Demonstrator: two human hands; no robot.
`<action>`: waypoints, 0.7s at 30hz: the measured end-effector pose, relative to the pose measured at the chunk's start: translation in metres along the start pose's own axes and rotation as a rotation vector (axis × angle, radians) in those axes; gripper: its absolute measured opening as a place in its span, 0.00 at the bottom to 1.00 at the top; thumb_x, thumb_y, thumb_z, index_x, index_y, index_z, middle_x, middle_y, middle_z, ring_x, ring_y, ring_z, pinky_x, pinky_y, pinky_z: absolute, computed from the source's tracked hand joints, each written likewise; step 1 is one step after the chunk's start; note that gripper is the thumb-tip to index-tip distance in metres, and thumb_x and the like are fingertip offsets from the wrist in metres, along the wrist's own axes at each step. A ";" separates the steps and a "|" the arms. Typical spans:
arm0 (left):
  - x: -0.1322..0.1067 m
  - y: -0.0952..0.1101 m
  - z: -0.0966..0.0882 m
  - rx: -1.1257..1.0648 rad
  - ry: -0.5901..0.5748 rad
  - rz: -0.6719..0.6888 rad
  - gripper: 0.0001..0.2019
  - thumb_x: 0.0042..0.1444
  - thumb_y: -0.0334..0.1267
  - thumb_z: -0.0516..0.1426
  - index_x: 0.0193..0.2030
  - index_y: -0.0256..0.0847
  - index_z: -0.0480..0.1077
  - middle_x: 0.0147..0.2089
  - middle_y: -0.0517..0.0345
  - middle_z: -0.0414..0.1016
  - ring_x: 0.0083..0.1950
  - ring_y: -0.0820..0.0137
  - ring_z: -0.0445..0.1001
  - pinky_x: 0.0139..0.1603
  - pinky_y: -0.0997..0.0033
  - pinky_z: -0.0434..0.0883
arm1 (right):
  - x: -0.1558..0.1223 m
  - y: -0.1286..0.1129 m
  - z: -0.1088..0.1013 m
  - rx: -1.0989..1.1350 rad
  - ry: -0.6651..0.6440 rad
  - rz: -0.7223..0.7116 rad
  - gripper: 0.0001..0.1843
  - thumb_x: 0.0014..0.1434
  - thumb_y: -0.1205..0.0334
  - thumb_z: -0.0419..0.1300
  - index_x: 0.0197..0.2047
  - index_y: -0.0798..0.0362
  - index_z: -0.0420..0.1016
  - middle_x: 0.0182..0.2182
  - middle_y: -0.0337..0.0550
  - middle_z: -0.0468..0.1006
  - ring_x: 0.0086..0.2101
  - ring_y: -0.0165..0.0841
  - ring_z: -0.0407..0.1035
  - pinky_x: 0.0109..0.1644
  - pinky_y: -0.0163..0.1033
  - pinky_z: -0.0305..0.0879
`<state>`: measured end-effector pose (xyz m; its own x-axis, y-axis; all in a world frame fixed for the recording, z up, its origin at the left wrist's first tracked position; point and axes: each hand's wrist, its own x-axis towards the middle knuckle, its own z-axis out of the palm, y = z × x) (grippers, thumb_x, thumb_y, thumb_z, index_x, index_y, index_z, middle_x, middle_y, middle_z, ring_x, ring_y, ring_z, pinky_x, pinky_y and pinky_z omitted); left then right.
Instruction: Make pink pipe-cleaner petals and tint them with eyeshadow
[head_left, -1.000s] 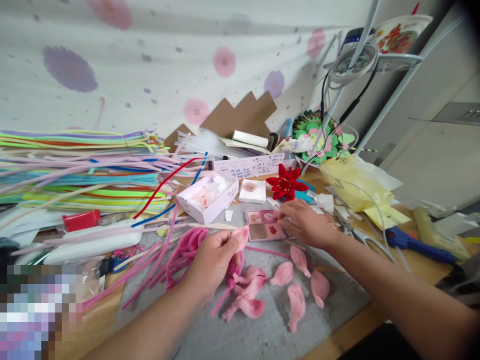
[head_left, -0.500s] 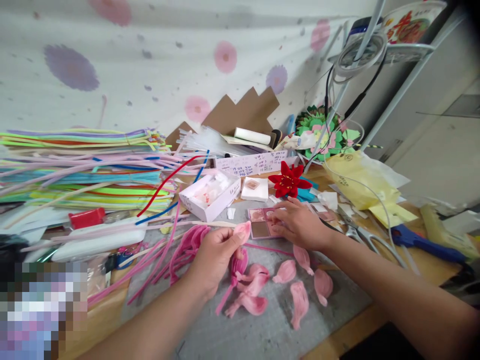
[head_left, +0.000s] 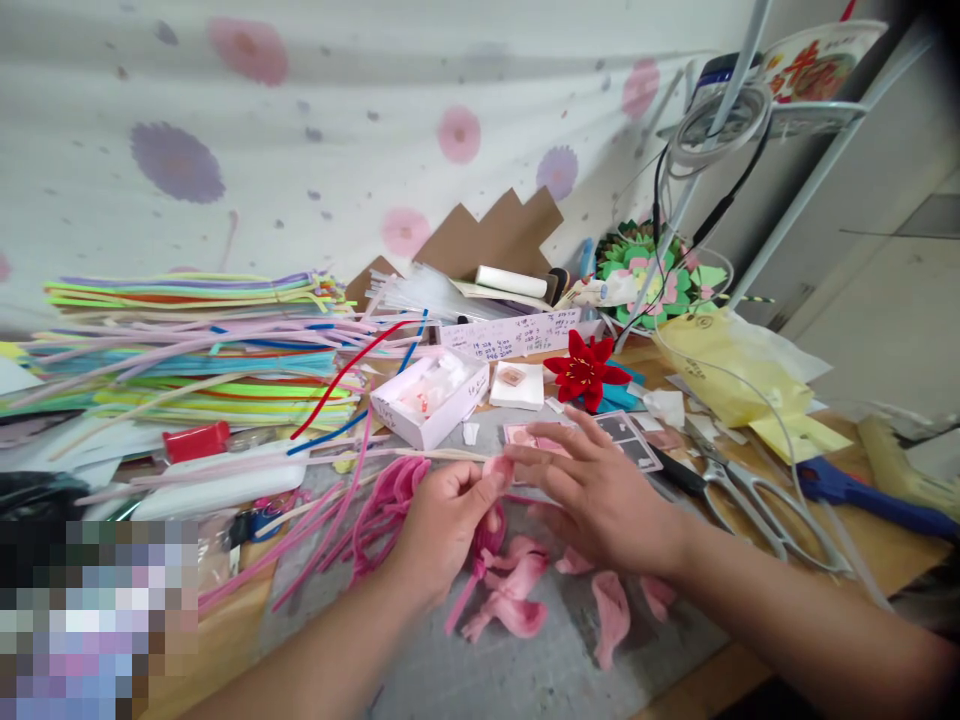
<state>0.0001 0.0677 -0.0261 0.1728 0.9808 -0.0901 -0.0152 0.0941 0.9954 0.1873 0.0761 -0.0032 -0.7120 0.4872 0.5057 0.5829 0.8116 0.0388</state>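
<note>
Between thumb and fingers, my left hand (head_left: 442,520) pinches a pink fuzzy petal (head_left: 498,468). My right hand (head_left: 600,490) is open with fingers stretched out, its fingertips at the petal's edge; I cannot tell whether anything is on them. Behind and partly under the right hand lies a makeup-style powder palette (head_left: 634,440) with its lid open. Loose pink petals (head_left: 611,615) lie on the grey mat (head_left: 555,680) below the right hand, some half hidden by it. A deep pink pipe-cleaner bundle with petals (head_left: 517,605) rests just below the left hand.
Bundles of coloured pipe cleaners (head_left: 187,400) fill the left side. A white box (head_left: 427,405), a red flower (head_left: 586,368) and a small white pad (head_left: 517,388) stand behind the palette. Scissors (head_left: 750,500) and a blue-handled tool (head_left: 877,495) lie at the right.
My right hand has moved from the palette toward the left hand, and its fingers now meet the held petal. The view has shifted slightly.
</note>
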 end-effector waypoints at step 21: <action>-0.001 0.005 -0.001 -0.092 -0.014 -0.010 0.17 0.54 0.49 0.58 0.23 0.38 0.64 0.18 0.63 0.67 0.18 0.76 0.64 0.19 0.75 0.60 | -0.005 -0.002 -0.001 -0.026 0.055 -0.014 0.09 0.60 0.58 0.58 0.43 0.51 0.71 0.54 0.38 0.73 0.57 0.43 0.58 0.66 0.57 0.36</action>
<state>-0.0012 0.0678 -0.0211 0.1869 0.9773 -0.0993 -0.1033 0.1201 0.9874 0.1900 0.0717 -0.0045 -0.6982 0.4569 0.5512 0.5834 0.8093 0.0682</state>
